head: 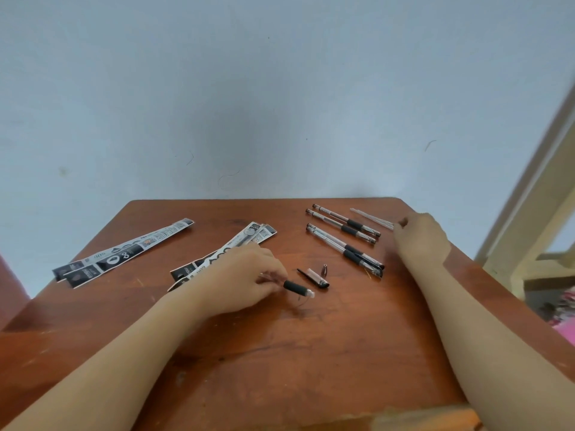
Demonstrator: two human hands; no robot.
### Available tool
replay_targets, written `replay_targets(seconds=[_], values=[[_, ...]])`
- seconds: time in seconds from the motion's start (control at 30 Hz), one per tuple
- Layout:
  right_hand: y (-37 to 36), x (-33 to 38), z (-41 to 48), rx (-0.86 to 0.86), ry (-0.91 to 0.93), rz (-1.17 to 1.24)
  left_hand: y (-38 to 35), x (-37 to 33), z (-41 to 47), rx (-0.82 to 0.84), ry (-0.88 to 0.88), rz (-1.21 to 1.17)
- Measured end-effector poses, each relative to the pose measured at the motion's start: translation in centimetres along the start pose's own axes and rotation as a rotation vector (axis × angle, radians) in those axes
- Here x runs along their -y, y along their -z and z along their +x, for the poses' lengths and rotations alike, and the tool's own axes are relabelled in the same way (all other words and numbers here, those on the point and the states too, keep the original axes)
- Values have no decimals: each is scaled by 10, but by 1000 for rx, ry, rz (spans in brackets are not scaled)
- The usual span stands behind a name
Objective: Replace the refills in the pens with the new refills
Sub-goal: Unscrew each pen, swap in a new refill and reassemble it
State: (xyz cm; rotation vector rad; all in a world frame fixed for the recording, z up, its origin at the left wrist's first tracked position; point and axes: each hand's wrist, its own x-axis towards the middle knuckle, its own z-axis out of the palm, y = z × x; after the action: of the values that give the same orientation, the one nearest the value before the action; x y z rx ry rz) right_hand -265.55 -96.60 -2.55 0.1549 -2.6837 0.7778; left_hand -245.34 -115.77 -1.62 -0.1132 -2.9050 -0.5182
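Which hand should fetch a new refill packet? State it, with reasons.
Probably right. The left hand holds the open pen barrel, though the refill packets lie right beside it. The right hand, by the loose clear refills, holds no barrel.

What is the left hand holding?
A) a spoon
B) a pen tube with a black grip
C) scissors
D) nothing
B: the left hand has its fingers pinched round a pen barrel, and the barrel's black grip sticks out past the fingertips.

Pen barrel (294, 287) — half under left hand (245, 276)
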Motion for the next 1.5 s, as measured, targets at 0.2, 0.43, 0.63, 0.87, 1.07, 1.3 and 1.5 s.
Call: replay_targets(seconds=[0.2, 0.43, 0.63, 0.87, 1.07, 1.3, 1.5], values=[[-4, -3, 2, 62, 18, -124, -1, 0, 2, 41, 3, 43], [-2, -1, 0, 92, 43, -189, -1, -1, 2, 64, 17, 36], [-3, -2, 0, 114, 31, -192, -2, -1, 2, 50, 20, 19], [4, 16, -12, 41, 206, -84, 0, 3, 2, -84, 85, -24], [2, 52, -56, 77, 555, 108, 7, 17, 1, -363, 443, 188], [-2, 60, -76, 280, 771, 76, 5, 28, 3, -185, 619, 307], [-2, 66, -84, 315, 867, 32, 7, 31, 2, -260, 625, 162]])
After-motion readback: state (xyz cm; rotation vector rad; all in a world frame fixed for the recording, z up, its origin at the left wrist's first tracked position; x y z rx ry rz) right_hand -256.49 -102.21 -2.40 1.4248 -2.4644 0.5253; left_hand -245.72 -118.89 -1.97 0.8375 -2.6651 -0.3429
